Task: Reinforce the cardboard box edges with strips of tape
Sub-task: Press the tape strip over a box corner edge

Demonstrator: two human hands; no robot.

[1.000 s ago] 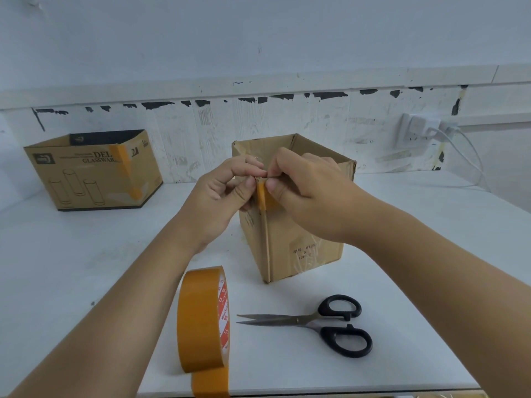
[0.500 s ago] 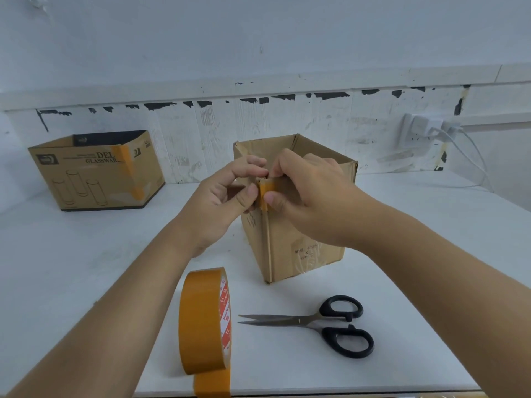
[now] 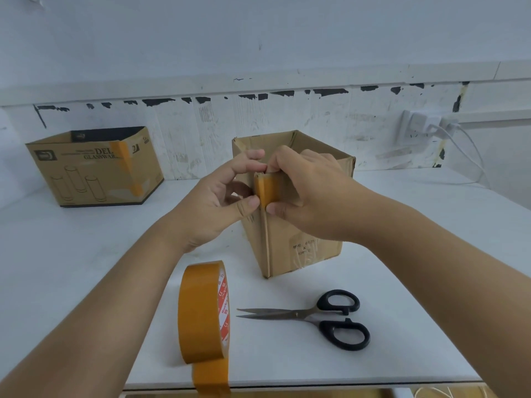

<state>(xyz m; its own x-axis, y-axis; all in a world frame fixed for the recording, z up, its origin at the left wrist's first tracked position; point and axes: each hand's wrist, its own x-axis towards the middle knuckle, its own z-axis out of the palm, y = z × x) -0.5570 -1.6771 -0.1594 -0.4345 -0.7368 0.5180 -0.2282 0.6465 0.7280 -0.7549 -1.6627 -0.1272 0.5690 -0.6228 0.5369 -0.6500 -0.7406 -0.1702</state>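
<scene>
An open plain cardboard box (image 3: 301,248) stands upright mid-table with one vertical corner toward me. A short orange tape strip (image 3: 267,189) sits at the top of that corner. My left hand (image 3: 218,202) pinches the strip's left side between thumb and forefinger. My right hand (image 3: 310,193) holds its right side, thumb below the strip and fingers curled over the box rim. The orange tape roll (image 3: 201,311) stands on edge near the table's front, its loose end hanging over the edge.
Black-handled scissors (image 3: 324,318) lie to the right of the roll, blades pointing left. A second printed box (image 3: 94,168) with an orange taped corner stands at the back left. A wall socket with a white cable (image 3: 425,127) is at the back right.
More of the orange strip now shows flat on the box corner, as my right thumb has slid lower and my fingers shifted apart. Roll and scissors have not moved.
</scene>
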